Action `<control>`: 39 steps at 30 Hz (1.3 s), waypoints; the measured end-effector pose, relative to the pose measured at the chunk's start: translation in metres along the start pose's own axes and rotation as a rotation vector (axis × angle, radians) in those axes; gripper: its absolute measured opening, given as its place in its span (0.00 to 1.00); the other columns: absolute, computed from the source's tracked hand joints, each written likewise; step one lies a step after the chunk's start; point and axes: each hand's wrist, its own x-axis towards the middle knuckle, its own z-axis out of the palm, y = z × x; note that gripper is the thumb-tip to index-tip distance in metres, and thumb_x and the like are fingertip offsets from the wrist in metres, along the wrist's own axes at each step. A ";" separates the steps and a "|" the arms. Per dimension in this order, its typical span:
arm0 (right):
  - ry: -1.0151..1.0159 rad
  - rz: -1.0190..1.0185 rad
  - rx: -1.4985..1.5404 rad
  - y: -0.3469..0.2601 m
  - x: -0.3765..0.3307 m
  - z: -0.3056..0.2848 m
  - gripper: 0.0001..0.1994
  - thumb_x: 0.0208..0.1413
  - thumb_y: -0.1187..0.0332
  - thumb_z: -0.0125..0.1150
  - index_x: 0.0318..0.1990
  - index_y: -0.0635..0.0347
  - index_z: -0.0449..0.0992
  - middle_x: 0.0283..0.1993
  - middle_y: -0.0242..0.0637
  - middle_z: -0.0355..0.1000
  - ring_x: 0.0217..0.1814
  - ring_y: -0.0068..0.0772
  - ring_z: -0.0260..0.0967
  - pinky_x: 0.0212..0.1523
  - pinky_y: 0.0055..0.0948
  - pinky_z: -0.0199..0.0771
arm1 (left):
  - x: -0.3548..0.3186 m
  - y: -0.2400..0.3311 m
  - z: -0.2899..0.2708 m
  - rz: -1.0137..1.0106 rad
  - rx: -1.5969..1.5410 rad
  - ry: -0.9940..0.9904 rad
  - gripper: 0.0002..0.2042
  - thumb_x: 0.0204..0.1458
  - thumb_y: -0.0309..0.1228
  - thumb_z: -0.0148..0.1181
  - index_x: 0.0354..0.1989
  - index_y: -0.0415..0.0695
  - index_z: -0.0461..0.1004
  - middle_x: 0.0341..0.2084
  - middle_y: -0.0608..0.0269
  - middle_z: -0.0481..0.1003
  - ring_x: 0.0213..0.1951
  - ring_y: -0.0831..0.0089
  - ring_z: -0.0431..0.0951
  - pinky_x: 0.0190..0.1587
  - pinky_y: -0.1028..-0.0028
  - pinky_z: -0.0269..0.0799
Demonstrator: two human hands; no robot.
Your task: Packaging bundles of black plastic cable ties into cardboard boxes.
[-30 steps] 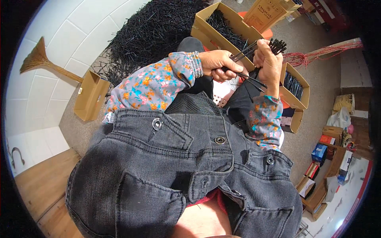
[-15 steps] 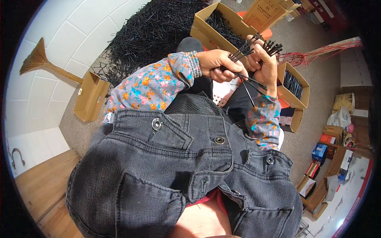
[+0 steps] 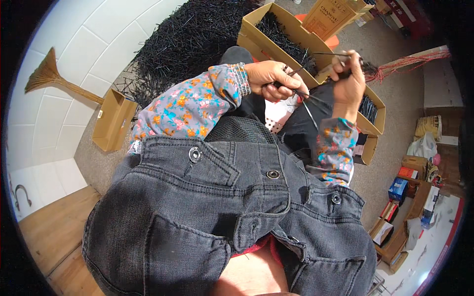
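Note:
My left hand point(image 3: 276, 81) is closed round several thin black sticks point(image 3: 310, 111), which fan out past its fingertips toward my lap. To its right and a little farther away, my right hand point(image 3: 348, 81) is raised with curled fingers. A dark bundle of similar black sticks point(image 3: 366, 68) is in its grip, smeared by motion. One long stick point(image 3: 328, 53) reaches from the right fingers toward the left. The two hands are apart, above my dark trousers. How many sticks each hand holds is hidden.
A big heap of black sticks point(image 3: 192, 44) lies on the floor ahead. Cardboard boxes point(image 3: 252, 29) of sticks stand beyond and right of my hands. At left are a broom point(image 3: 61, 81) and a cardboard box point(image 3: 106, 135). Red strands point(image 3: 410, 63) wrap a pole at right.
My right hand has moved right, away from my left hand, carrying its bundle of black sticks. My left hand stays in place, still holding its sticks.

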 end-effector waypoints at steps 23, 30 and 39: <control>-0.568 -0.667 -1.640 0.019 -0.036 0.050 0.26 0.37 0.74 0.61 0.49 0.59 0.67 0.28 0.37 0.60 0.25 0.37 0.67 0.22 0.33 0.68 | 0.000 0.003 -0.021 0.197 -0.140 0.353 0.07 0.56 0.29 0.42 0.37 0.41 0.66 0.15 0.71 0.60 0.10 0.87 0.51 0.10 0.85 0.43; -0.775 -0.518 -1.965 0.017 -0.027 0.049 0.23 0.39 0.74 0.57 0.48 0.59 0.66 0.33 0.40 0.62 0.28 0.42 0.69 0.25 0.37 0.71 | 0.001 -0.001 -0.023 -0.058 0.188 0.291 0.05 0.54 0.28 0.44 0.32 0.42 0.65 0.13 0.69 0.62 0.09 0.86 0.54 0.09 0.85 0.43; -0.788 -0.643 -1.999 0.025 -0.018 0.024 0.06 0.41 0.70 0.55 0.27 0.61 0.67 0.29 0.39 0.63 0.29 0.40 0.68 0.26 0.35 0.71 | 0.001 -0.002 -0.019 -0.014 0.059 0.302 0.07 0.55 0.32 0.45 0.32 0.41 0.66 0.17 0.69 0.63 0.10 0.89 0.51 0.09 0.87 0.44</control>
